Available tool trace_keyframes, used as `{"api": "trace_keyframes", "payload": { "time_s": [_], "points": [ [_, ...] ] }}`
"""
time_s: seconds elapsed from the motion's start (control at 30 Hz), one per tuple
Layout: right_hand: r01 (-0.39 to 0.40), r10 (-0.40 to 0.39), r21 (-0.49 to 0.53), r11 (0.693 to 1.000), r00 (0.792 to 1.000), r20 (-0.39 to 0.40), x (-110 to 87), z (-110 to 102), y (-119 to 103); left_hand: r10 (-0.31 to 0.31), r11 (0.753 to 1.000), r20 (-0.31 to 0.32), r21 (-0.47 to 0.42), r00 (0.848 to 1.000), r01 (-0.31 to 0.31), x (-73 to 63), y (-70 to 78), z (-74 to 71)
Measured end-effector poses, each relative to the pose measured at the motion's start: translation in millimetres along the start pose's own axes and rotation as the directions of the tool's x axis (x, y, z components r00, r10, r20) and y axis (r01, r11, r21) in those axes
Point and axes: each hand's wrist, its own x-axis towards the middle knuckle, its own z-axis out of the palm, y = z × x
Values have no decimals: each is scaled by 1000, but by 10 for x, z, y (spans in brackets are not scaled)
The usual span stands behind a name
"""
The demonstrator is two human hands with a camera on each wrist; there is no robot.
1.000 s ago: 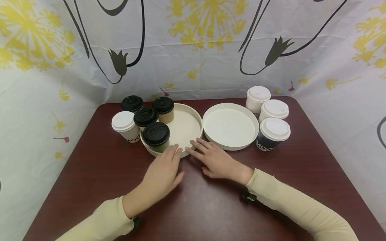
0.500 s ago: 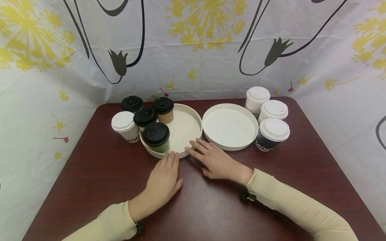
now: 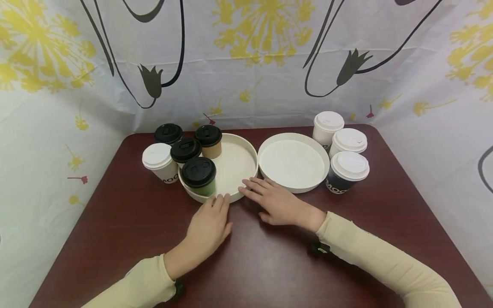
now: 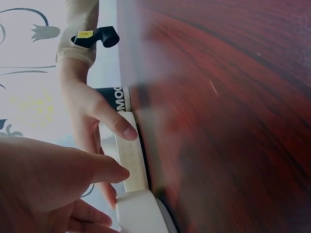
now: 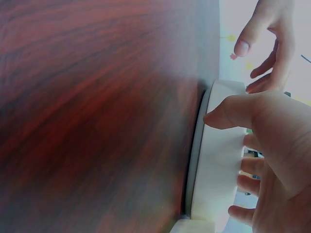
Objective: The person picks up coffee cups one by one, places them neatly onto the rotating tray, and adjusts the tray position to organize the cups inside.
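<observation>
My left hand (image 3: 208,226) lies with its fingers loosely extended at the near rim of the left round tray (image 3: 240,171), just in front of a green paper cup with a black lid (image 3: 199,175). In the right wrist view, its thumb and fingers show beyond the tray wall (image 5: 218,170). My right hand (image 3: 283,203) reaches the same tray's right front rim, fingers spread and nearly straight, thumb apart. On that tray also stand a brown cup with a black lid (image 3: 209,147) and another black-lidded cup (image 3: 186,149). Neither hand grips a cup.
A second round white tray (image 3: 294,162) adjoins on the right. Beyond it stand two white cups (image 3: 328,124) (image 3: 349,141) and a dark white-lidded cup (image 3: 346,171). Left of the trays are a white-lidded cup (image 3: 159,162) and a black-lidded cup (image 3: 168,133). A patterned cloth (image 3: 246,102) surrounds the table.
My left hand has drawn back slightly from beside the green cup to the tray's near rim. My right hand has shifted a little at the rim. Cups and trays stay in place.
</observation>
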Motion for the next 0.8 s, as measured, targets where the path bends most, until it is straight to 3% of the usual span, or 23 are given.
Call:
{"api": "trace_keyframes", "payload": {
  "time_s": [0.37, 0.63, 0.8],
  "points": [
    [-39, 38, 45, 998, 999, 25, -5, -68, 163, 2, 1000, 8, -21, 1000, -2, 8, -50, 0],
    [-43, 41, 69, 997, 999, 31, -11, -81, 225, 7, 1000, -64, 4, 998, -7, 3, -90, -7],
    [-14, 12, 62, 998, 999, 32, -11, -92, 177, -23, 1000, -106, 6, 994, 24, 6, -117, 3]
  ]
}}
